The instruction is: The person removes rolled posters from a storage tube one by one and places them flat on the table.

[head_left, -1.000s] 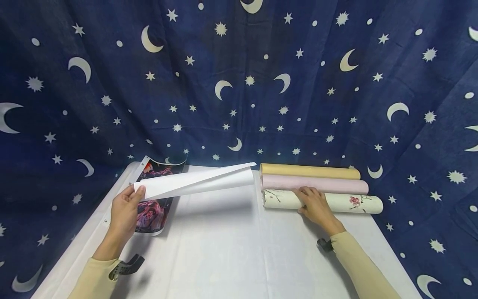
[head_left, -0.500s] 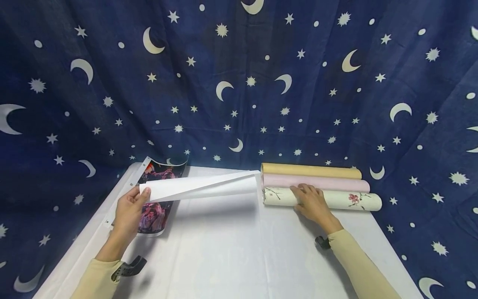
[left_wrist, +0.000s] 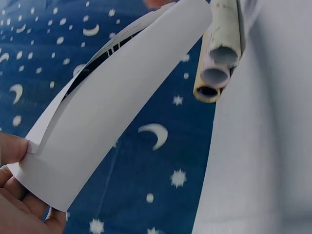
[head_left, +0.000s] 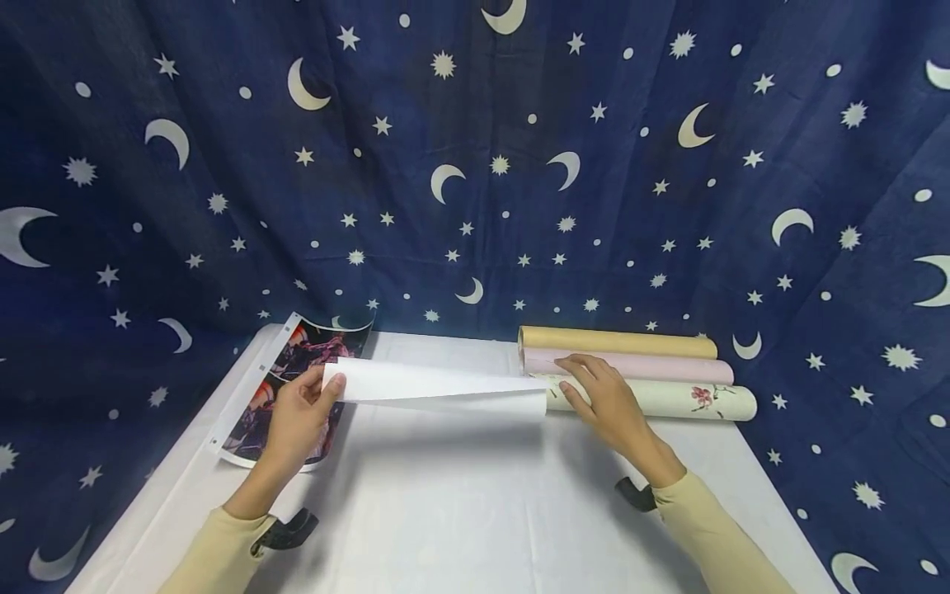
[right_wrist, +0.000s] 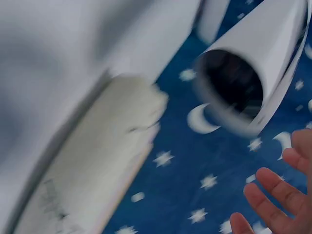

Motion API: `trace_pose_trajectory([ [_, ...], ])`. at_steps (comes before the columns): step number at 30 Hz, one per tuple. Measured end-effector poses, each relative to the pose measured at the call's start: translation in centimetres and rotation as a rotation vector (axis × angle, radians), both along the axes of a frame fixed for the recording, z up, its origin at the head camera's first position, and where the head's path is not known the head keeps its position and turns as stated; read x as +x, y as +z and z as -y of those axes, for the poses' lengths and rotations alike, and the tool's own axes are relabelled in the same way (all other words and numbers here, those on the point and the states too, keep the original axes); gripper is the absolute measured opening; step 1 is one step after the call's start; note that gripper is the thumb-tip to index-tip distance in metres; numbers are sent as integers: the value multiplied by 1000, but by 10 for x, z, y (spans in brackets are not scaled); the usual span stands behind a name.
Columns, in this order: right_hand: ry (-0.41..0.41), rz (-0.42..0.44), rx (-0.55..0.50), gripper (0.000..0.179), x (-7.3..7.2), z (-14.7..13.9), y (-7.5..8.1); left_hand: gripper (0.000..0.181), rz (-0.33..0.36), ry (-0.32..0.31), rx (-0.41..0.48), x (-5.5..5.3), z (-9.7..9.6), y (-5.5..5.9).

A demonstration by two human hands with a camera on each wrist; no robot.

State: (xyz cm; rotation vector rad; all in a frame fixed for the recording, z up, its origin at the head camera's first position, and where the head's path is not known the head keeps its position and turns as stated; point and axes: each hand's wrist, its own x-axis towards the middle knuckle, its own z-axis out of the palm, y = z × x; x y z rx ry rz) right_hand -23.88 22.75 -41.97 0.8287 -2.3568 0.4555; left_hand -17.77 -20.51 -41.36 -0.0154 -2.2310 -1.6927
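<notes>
My left hand [head_left: 300, 421] pinches the left end of a loosely rolled white sheet of paper [head_left: 438, 386], its thumb on the overlapping edge. The roll is held up over the table, and a dark printed inner side shows through its seam and open end in the wrist views. Beside the roll's right end, my right hand [head_left: 612, 412] has its fingers spread; in the right wrist view those fingers [right_wrist: 280, 195] are apart from the paper. Behind that hand lies a cream roll with blossom print [head_left: 671, 399], partly covered by the white roll's end.
Against the cream roll lie a pink roll [head_left: 668, 369] and a yellow roll [head_left: 616, 341], at the table's back right. Dark printed sheets with white borders [head_left: 248, 433] lie at the left. A blue star-and-moon curtain [head_left: 475, 231] hangs behind the white-covered table [head_left: 445, 511].
My left hand has carried the white roll to the right and slightly lower, uncovering more of the printed sheets. The right hand has lifted off the cream roll, fingers spreading beside the white roll's end.
</notes>
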Motion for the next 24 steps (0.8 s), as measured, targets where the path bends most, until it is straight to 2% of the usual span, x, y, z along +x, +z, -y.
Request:
trace_pose_trajectory([
  [5,114,26,59,41,27,20,17,41,14,-58,-21,3,-19,5],
  [10,160,56,147,47,42,27,20,37,-11,-106,-23,6,-31,6],
  [18,214,-29,212,41,47,26,16,35,-38,-109,-104,13,-37,5],
  [24,184,-94,170,26,42,16,13,28,-99,-163,-133,13,-39,5],
])
